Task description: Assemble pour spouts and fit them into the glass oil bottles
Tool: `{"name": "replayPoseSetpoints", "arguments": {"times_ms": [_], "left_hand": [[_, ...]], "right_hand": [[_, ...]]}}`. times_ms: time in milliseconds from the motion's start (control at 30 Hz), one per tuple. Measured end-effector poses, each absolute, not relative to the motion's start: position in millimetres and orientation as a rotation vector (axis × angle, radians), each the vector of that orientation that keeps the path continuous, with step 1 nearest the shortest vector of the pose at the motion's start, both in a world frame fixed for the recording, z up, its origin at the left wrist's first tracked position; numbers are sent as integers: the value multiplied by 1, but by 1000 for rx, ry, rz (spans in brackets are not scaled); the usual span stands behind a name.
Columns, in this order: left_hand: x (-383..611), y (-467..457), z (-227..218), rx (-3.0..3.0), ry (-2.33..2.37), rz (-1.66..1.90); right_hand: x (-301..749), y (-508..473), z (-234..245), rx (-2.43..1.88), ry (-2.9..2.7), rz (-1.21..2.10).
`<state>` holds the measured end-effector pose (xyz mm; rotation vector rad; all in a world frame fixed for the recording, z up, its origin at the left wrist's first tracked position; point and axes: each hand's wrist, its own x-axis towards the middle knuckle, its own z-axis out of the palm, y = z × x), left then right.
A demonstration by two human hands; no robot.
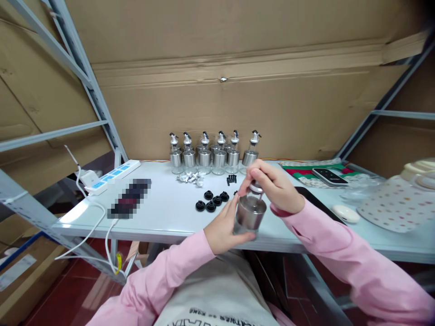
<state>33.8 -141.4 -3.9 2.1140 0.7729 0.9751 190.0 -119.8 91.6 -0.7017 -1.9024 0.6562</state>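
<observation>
Near the table's front edge, a glass oil bottle [251, 213] with a steel band is slightly tilted between my hands. My left hand [226, 228] wraps round its body from the left, thumb low across the front. Over the bottle's top, my right hand [275, 185] is closed on the silver pourer cap [255, 186], hiding most of it. Left of the bottle lie several black ribbed stoppers [211, 206]. Behind them are small black spout pieces [231, 179] and a heap of silver-white pourer parts [190, 178].
Several oil bottles with pourers [204, 158] stand at the back against cardboard [217, 108]. A power strip [115, 175] and a pixelated item [131, 199] lie left. On the right are a phone-like device [329, 177], a white oval object [345, 213] and a dotted container [394, 203].
</observation>
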Motion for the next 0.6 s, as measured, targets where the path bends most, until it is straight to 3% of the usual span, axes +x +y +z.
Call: {"name": "replayPoseSetpoints", "arguments": {"times_ms": [167,333,600], "left_hand": [[-1,-131,33,2233,998,1244],[-49,-49,62,2118,1390,1505],[-86,58,20,1505,1720,1611]], "right_hand": [[229,-88,81,-902,-1742,500],[250,-14,48,-1134,-1478,233],[253,73,4,-1250,-1415,197]]}}
